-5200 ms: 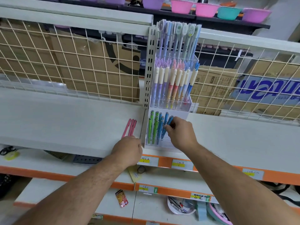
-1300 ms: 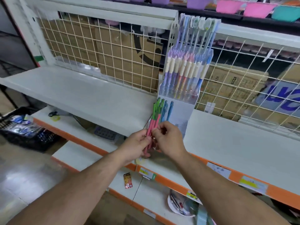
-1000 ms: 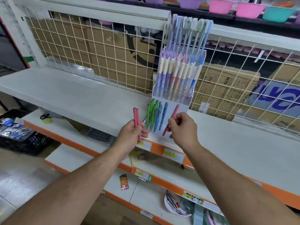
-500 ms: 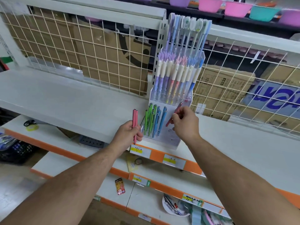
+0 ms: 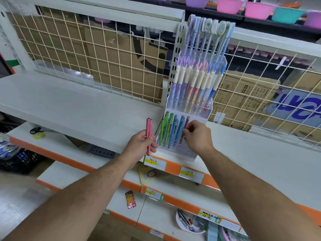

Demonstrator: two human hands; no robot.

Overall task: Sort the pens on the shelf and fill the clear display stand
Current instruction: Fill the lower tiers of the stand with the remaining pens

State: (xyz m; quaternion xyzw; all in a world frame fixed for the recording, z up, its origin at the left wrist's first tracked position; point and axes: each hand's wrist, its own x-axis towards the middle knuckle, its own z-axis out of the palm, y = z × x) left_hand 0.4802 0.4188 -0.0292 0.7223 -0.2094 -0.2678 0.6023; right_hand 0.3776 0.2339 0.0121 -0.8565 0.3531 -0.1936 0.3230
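— So, which step is the person working on?

— Filling the front tier of the clear display stand (image 5: 184, 152), I'd judge. The right hand (image 5: 196, 134) is pinching a pink pen (image 5: 187, 122) between fingertips and thumb. It is feeding the pen tip-down into the tier, just right of the blue pens (image 5: 175, 131).

— And the other hand?

— The left hand (image 5: 140, 146) is gripping the spare pink pens (image 5: 149, 128) upright, with its fingers curled round their lower halves. It is hovering just left of the stand, over the front edge of the shelf (image 5: 78, 105).

— Where is everything sitting?

— The stand is sitting at the front of the white shelf. Green pens (image 5: 164, 132) are filling the left of its front tier and the blue ones are filling the middle. Pastel pens (image 5: 191, 87) are crowding the taller tiers behind.

— What is the next move calling for?

— Probably letting the pink pen slide down beside the blues, then releasing it. After that, I'm guessing the right hand will be taking another pen from the left one, so the pinks are standing together. The hand is hiding the pen's tip, so I cannot tell whether it is touching the bottom of the tier.
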